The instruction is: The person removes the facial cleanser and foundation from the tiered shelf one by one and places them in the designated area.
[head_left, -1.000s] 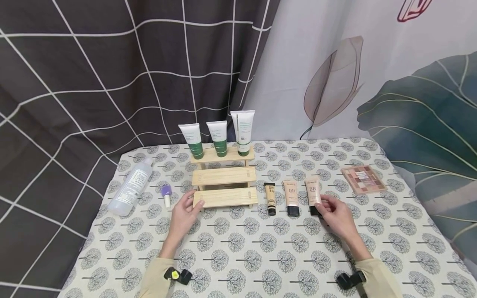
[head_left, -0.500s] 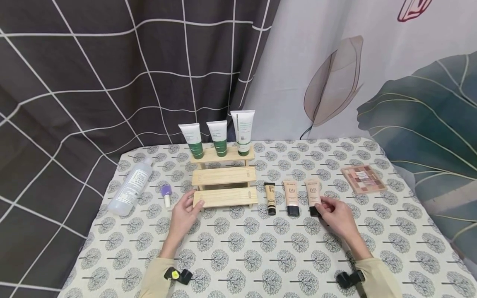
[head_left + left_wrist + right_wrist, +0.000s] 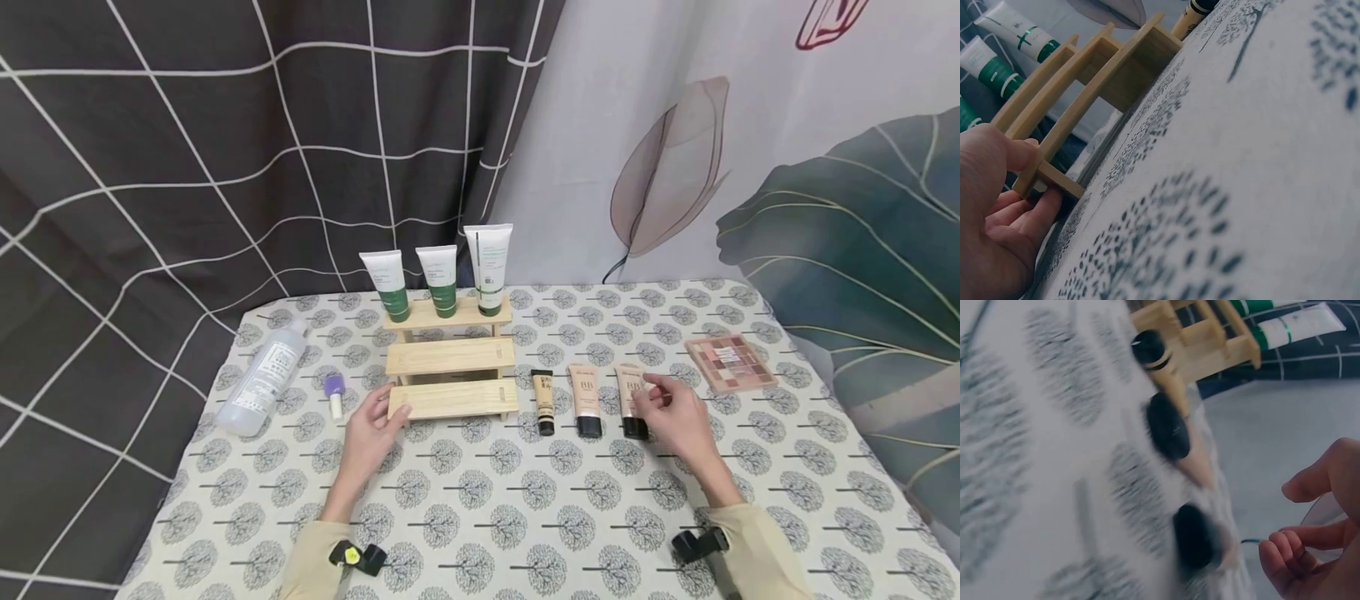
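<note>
My left hand (image 3: 369,421) grips the left end of the lowest step of a three-tier wooden display stand (image 3: 450,357). In the left wrist view its thumb lies on top and the fingers are underneath. Near the pink BB cream tube (image 3: 628,390) at the right is my right hand (image 3: 675,417). The right wrist view shows it apart from the tube, with a gap between thumb and fingers and nothing held. Left of that tube lie a second BB cream tube (image 3: 585,398) and a slim beige tube with black ends (image 3: 543,402), all black cap toward me.
Three white-and-green tubes stand on the top step, the tallest white tube (image 3: 490,267) at right. A clear bottle (image 3: 266,375) and a small purple-and-white bottle (image 3: 335,394) lie to the left. An eyeshadow palette (image 3: 731,363) lies far right. Curtains hang behind the patterned tablecloth (image 3: 495,517).
My right hand has let go of the right BB cream tube and lifted slightly away from it. The left hand stays on the stand.
</note>
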`<state>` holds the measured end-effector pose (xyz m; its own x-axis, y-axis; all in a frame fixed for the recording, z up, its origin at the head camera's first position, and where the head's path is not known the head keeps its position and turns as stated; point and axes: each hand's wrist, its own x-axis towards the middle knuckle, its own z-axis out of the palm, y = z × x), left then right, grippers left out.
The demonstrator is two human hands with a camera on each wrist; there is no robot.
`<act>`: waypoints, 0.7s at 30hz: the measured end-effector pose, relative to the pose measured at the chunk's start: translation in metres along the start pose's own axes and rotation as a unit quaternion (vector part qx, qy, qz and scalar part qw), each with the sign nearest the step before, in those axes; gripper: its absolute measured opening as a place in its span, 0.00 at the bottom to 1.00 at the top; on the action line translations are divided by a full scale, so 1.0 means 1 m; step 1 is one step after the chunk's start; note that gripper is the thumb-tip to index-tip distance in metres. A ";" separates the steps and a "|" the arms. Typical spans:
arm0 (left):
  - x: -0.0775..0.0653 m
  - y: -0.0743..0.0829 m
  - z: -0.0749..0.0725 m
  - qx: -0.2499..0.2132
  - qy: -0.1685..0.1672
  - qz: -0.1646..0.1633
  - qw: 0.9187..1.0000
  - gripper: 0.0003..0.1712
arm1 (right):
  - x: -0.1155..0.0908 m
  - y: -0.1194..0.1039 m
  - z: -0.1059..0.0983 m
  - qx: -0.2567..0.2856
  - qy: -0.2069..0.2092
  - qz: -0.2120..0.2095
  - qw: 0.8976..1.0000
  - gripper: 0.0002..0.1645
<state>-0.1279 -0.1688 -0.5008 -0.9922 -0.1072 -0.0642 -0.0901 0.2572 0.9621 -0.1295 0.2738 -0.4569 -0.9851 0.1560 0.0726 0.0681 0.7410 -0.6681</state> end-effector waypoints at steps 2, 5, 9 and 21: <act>0.000 -0.001 0.000 0.000 0.001 0.000 1.000 0.35 | 0.005 -0.008 -0.003 0.009 0.006 -0.007 1.000 0.27; 0.001 -0.002 0.000 -0.003 0.000 0.000 1.000 0.35 | 0.013 -0.021 -0.005 0.031 0.011 -0.013 0.999 0.27; 0.001 -0.002 0.001 -0.006 -0.001 0.001 1.000 0.36 | 0.022 -0.040 -0.007 0.065 0.013 -0.026 0.997 0.25; -0.001 0.000 0.000 0.014 0.005 0.006 1.000 0.36 | 0.046 -0.090 0.003 0.136 0.010 -0.079 0.988 0.25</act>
<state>-0.1272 -0.1686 -0.5010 -0.9923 -0.1136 -0.0496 -0.0804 0.2850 0.9551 -0.1818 0.2122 -0.3961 -0.9768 0.0674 0.2034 -0.1328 0.5545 -0.8215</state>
